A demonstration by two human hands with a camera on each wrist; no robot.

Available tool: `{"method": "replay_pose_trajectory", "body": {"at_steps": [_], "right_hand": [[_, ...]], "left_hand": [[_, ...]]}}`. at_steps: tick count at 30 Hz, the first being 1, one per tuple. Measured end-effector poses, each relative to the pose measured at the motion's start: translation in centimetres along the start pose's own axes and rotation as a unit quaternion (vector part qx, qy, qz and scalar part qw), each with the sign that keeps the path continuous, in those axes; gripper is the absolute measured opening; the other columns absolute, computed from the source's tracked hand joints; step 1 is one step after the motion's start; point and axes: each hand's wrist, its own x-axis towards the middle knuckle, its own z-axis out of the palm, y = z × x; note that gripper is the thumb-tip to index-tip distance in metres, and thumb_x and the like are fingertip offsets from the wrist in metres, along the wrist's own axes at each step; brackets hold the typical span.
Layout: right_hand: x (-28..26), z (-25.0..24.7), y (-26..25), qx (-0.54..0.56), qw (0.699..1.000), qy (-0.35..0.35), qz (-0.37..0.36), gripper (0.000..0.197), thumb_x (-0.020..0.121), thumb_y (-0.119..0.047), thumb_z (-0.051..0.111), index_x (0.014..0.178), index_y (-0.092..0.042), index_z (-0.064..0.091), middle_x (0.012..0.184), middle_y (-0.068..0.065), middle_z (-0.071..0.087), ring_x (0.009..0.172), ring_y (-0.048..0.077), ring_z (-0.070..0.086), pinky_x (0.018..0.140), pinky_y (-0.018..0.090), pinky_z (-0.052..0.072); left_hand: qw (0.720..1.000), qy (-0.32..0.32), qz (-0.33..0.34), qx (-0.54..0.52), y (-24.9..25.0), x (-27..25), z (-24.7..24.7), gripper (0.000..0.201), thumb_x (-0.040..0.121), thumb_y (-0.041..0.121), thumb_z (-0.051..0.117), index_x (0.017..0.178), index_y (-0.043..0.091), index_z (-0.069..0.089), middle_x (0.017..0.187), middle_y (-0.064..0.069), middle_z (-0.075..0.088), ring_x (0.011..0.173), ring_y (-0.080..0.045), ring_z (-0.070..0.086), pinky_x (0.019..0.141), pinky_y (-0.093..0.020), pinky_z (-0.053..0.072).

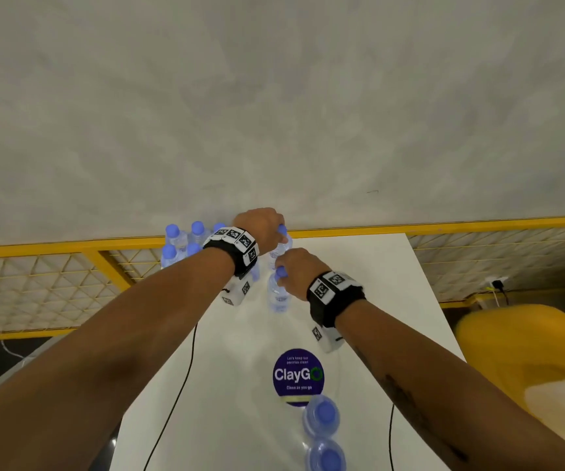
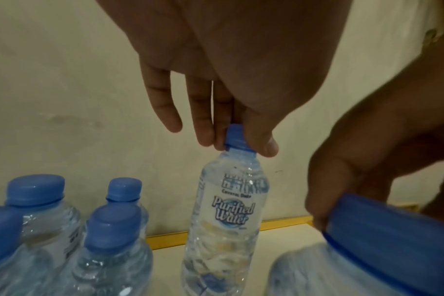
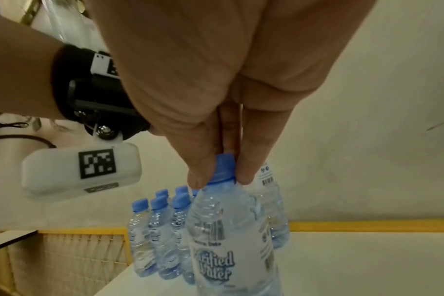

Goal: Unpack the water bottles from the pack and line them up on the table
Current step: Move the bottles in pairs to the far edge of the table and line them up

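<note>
Two water bottles near the table's (image 1: pixel 359 266) far edge, beside the pack (image 1: pixel 186 243), each pinched by its cap, one per hand—left hand (image 1: pixel 260 229), right hand (image 1: pixel 299 271): we should lower them upright, release only once seated.

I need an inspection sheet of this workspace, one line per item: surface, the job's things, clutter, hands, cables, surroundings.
Surface: white table with a round purple ClayGo sticker.
Job's things: cluster of blue-capped bottles at the far left corner; two loose bottles at the near edge; far bottle and near bottle each held by the cap.
Clutter: nothing seen.
Hands: left hand pinches the far bottle's cap; right hand pinches the near bottle's cap.
Cables: black cables run from the wrist cameras across the table.
Surroundings: grey wall, yellow mesh railing, yellow chair.
</note>
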Motion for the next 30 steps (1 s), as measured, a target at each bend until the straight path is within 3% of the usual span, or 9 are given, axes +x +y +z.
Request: {"method": "replay_pose_trajectory", "body": {"at_steps": [5, 8, 10, 13, 17, 21, 24, 30], "right_hand": [[6.7, 0.6, 1.0, -0.032, 0.999, -0.002, 0.003, 0.032, 0.09, -0.021, 0.061, 0.122, -0.014, 0.06, 0.12, 0.01, 0.063, 0.108, 0.031, 0.063, 0.087, 0.033, 0.048], [9.2, 1.3, 1.8, -0.056, 0.998, -0.006, -0.001, 0.032, 0.091, -0.019, 0.06, 0.122, -0.013, 0.062, 0.123, 0.013, 0.062, 0.108, 0.034, 0.063, 0.086, 0.034, 0.05], [10.3, 1.9, 2.3, -0.048, 0.999, -0.006, 0.007, 0.027, 0.091, -0.018, 0.058, 0.117, -0.013, 0.064, 0.114, 0.012, 0.064, 0.101, 0.033, 0.066, 0.08, 0.033, 0.051], [11.4, 2.6, 2.6, -0.038, 0.999, 0.001, 0.013, 0.016, 0.09, -0.018, 0.057, 0.102, -0.013, 0.066, 0.1, 0.008, 0.064, 0.093, 0.03, 0.066, 0.071, 0.029, 0.044], [12.1, 2.8, 2.0, -0.033, 0.999, 0.009, -0.011, 0.009, 0.088, -0.012, 0.058, 0.084, -0.02, 0.058, 0.093, 0.008, 0.066, 0.079, 0.025, 0.059, 0.069, 0.029, 0.044], [12.3, 3.0, 1.9, -0.025, 1.0, 0.015, -0.004, 0.005, 0.088, -0.012, 0.06, 0.086, -0.016, 0.062, 0.093, 0.009, 0.068, 0.085, 0.029, 0.064, 0.071, 0.03, 0.046], [12.4, 3.1, 2.1, -0.012, 1.0, 0.021, 0.009, 0.005, 0.088, -0.012, 0.06, 0.086, -0.016, 0.063, 0.085, 0.003, 0.063, 0.085, 0.027, 0.064, 0.069, 0.026, 0.04], [12.3, 2.9, 2.4, -0.021, 0.999, 0.03, 0.012, 0.013, 0.087, -0.012, 0.061, 0.098, -0.015, 0.067, 0.089, 0.003, 0.063, 0.083, 0.025, 0.062, 0.069, 0.025, 0.038]], "left_hand": [[0.997, -0.016, -0.024, 0.078, -2.7, 5.0, 2.3, 0.045, 0.094, 0.055, 0.052, 0.129, 0.028, 0.059, 0.132, 0.001, 0.059, 0.124, -0.026, 0.054, 0.102, -0.046, 0.045], [0.994, -0.029, -0.023, 0.099, -4.1, 6.7, 4.1, 0.043, 0.095, 0.055, 0.048, 0.126, 0.028, 0.06, 0.131, 0.0, 0.059, 0.129, -0.025, 0.051, 0.118, -0.055, 0.023], [0.996, -0.037, -0.035, 0.077, -4.9, 7.3, 5.1, 0.044, 0.095, 0.055, 0.048, 0.125, 0.026, 0.061, 0.13, 0.0, 0.059, 0.129, -0.025, 0.052, 0.12, -0.057, 0.017], [0.996, -0.047, -0.047, 0.054, -5.6, 7.6, 6.2, 0.041, 0.096, 0.051, 0.048, 0.123, 0.023, 0.062, 0.131, -0.003, 0.059, 0.124, -0.027, 0.057, 0.116, -0.054, 0.028], [0.998, -0.037, -0.047, -0.003, -6.1, 7.4, 6.8, 0.029, 0.096, 0.035, 0.052, 0.114, 0.016, 0.063, 0.12, -0.01, 0.059, 0.111, -0.035, 0.061, 0.095, -0.044, 0.05], [0.997, -0.048, -0.054, -0.023, -5.8, 7.3, 6.4, 0.029, 0.098, 0.029, 0.052, 0.118, 0.012, 0.064, 0.123, -0.013, 0.058, 0.114, -0.035, 0.059, 0.097, -0.042, 0.048], [0.997, -0.057, -0.056, -0.023, -5.6, 7.5, 6.2, 0.027, 0.098, 0.029, 0.053, 0.117, 0.014, 0.065, 0.125, -0.011, 0.059, 0.115, -0.033, 0.06, 0.099, -0.042, 0.049], [0.993, -0.092, -0.068, -0.016, -5.2, 7.7, 5.5, 0.027, 0.096, 0.022, 0.055, 0.116, 0.013, 0.07, 0.126, -0.009, 0.064, 0.115, -0.031, 0.062, 0.102, -0.043, 0.05]]}}
